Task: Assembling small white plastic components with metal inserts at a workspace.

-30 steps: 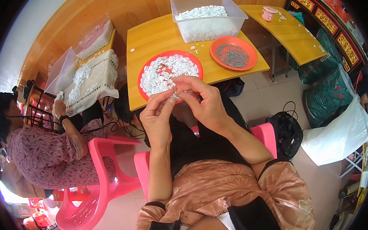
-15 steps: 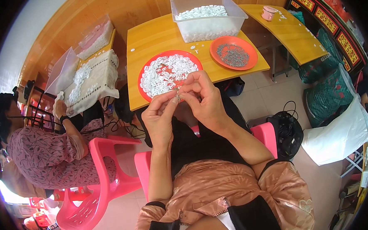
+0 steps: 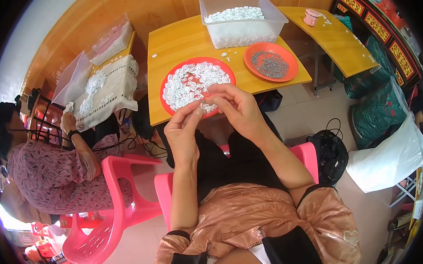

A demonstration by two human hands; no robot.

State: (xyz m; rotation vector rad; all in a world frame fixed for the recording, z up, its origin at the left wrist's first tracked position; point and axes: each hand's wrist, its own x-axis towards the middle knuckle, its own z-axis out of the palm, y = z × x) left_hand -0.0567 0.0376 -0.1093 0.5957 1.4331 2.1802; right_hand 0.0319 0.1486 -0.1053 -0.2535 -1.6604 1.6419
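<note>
My left hand (image 3: 183,129) is closed in a pinch just past the near rim of a red plate (image 3: 162,92), with what looks like a small white plastic piece (image 3: 201,105) at its fingertips. Close beside it, my right hand (image 3: 238,107) has thumb and forefinger together; whatever they hold is too small to make out. Heaped on the plate are many small white oval plastic pieces (image 3: 183,88) with holes. Right of it, an orange plate (image 3: 292,64) holds a pile of small grey metal parts (image 3: 271,65).
Behind the plates stands a clear plastic bin (image 3: 244,34) of white pieces on the yellow table (image 3: 168,43). A pink cup (image 3: 311,17) sits on the right table. At left, a person (image 3: 60,173) works over a cloth (image 3: 118,84) beside a pink chair (image 3: 115,208). Sacks (image 3: 378,113) stand at right.
My hands have drawn slightly apart at the fingertips, and my right hand has shifted a little to the right. The view has moved slightly.
</note>
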